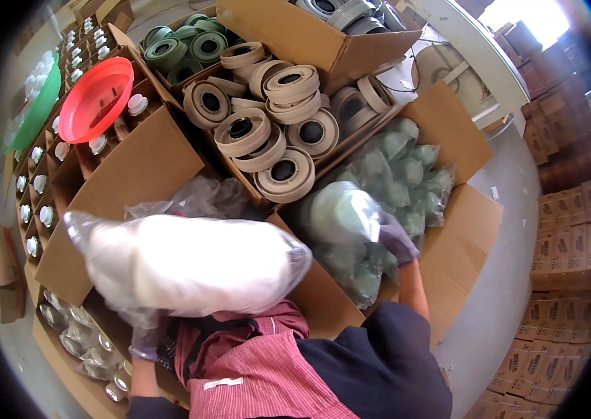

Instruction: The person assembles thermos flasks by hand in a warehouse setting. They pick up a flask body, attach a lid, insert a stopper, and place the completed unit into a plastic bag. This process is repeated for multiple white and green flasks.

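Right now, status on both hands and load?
Left hand at white bagged bundle, grip blurred. Right hand holding green bagged piece. Bundle partly hides carton flap.

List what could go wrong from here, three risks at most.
1. The large white bagged bundle might slip: the left hand is near just one end, and the loose plastic could slide.
2. The pale green bagged piece at the right hand could drop onto the bagged green pieces below.
3. The red bowl sits over capped bottles, so a knock might tip it.
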`<state>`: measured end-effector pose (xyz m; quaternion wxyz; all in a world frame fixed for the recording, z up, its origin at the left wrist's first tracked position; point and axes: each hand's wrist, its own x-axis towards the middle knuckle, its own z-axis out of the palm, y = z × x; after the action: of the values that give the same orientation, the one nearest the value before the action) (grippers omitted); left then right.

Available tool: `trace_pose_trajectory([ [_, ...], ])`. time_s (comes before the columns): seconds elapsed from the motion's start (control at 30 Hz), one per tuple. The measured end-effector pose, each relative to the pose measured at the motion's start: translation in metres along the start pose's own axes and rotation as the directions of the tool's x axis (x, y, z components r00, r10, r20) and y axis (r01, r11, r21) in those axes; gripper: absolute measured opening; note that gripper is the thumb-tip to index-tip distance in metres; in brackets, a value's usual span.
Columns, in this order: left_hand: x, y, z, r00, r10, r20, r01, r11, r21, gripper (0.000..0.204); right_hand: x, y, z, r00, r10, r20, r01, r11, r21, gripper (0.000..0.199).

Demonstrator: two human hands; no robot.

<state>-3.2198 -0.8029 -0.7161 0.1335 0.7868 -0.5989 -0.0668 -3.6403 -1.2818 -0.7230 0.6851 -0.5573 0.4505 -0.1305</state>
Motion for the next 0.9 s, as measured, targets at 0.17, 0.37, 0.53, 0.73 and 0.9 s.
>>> trace_pose_trajectory([
  [0.17,0.184,0.144,0.027,0.943,0.01,-0.333,-0.241,0.71,-0.661,0.019,-0.1,-0.057,-0.019,0.908,-0.133,-0.397,0.177,0.981,0.077,0.036],
  [0.37,0.292,0.196,0.129,0.96,0.239,-0.145,-0.279,0.805,-0.524,0.038,-0.122,-0.056,-0.01,0.754,-0.476,-0.452,0.293,0.861,-0.416,0.028],
  [0.53,0.3,0.205,0.142,0.957,0.185,0.225,-0.119,0.953,-0.277,0.039,-0.132,-0.085,0.031,0.658,-0.37,-0.656,0.573,0.811,0.117,0.023],
  [0.73,0.257,0.167,0.039,0.949,0.197,0.246,0.1,0.552,-0.828,0.053,-0.121,-0.124,0.082,0.694,-0.613,-0.377,0.62,0.775,-0.119,0.03],
  [0.9,0.2,0.086,-0.071,0.976,-0.192,-0.097,-0.141,-0.226,-0.964,0.051,-0.065,-0.131,0.192,0.889,-0.443,-0.113,0.446,0.782,0.435,0.025],
])
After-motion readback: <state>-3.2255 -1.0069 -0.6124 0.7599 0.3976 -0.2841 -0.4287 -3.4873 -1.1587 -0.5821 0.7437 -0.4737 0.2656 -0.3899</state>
